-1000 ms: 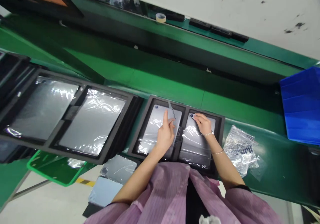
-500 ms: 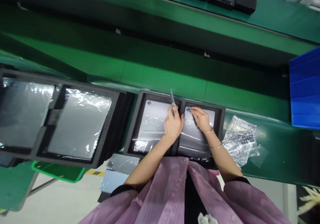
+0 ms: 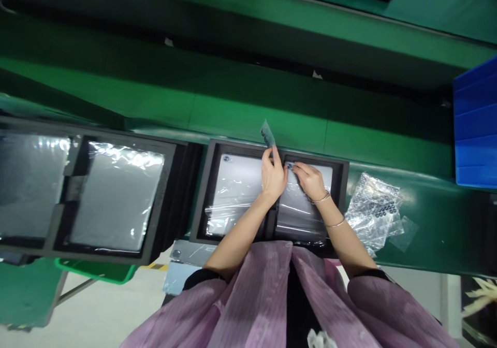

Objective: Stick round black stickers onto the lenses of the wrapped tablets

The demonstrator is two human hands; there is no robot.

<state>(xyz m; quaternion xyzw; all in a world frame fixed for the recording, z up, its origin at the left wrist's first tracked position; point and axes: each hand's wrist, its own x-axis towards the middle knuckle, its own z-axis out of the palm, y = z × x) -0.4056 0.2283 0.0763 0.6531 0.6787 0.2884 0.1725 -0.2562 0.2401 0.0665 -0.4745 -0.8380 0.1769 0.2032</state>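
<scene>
My left hand (image 3: pixel 274 177) pinches a small clear plastic strip (image 3: pixel 267 133) with dark round pieces on it, standing up above the fingers. Close beside it, my right hand (image 3: pixel 311 181) has its fingertips pressed together at the round camera lens in the upper left corner of the right tablet (image 3: pixel 297 205). Whatever lies between those fingertips is too small to make out. The right tablet and the left tablet (image 3: pixel 237 185), both silver and under clear film, lie back up in the two compartments of a black foam tray (image 3: pixel 204 195).
More foam trays (image 3: pixel 155 234) with wrapped tablets are stacked on the left. Clear plastic bags (image 3: pixel 373 208) holding sheets of dark rings lie on the green bench at right. A blue bin (image 3: pixel 476 130) stands far right; a green basket (image 3: pixel 97 270) sits below left.
The strip in my left hand has tilted, so its face and dark pieces now show. My right hand has shifted slightly left, still at the lens. The whole view has moved a little.
</scene>
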